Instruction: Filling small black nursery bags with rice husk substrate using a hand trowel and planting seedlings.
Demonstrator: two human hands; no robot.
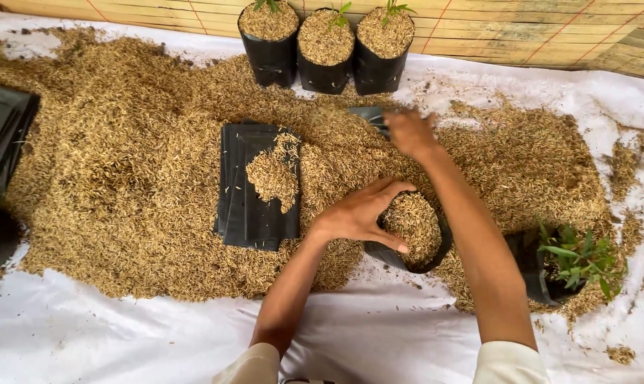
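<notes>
My left hand (361, 213) grips the near rim of a black plastic grow bag (436, 252) that lies tilted on the sheet, its mouth filled with rice husk. My right hand (409, 132) reaches beyond it into the big pile of golden rice husk (123, 163), blurred, its fingers curled over husk next to another black bag edge (370, 115). A stack of flat empty black bags (254, 210) lies to the left of my left hand with a patch of husk on top.
Three filled black bags (325, 50) with small green shoots stand at the back against a bamboo mat wall (535, 32). A bag holding a green seedling (578, 259) sits at right. More flat black bags (5, 135) lie at far left. A white sheet (123, 334) covers the ground.
</notes>
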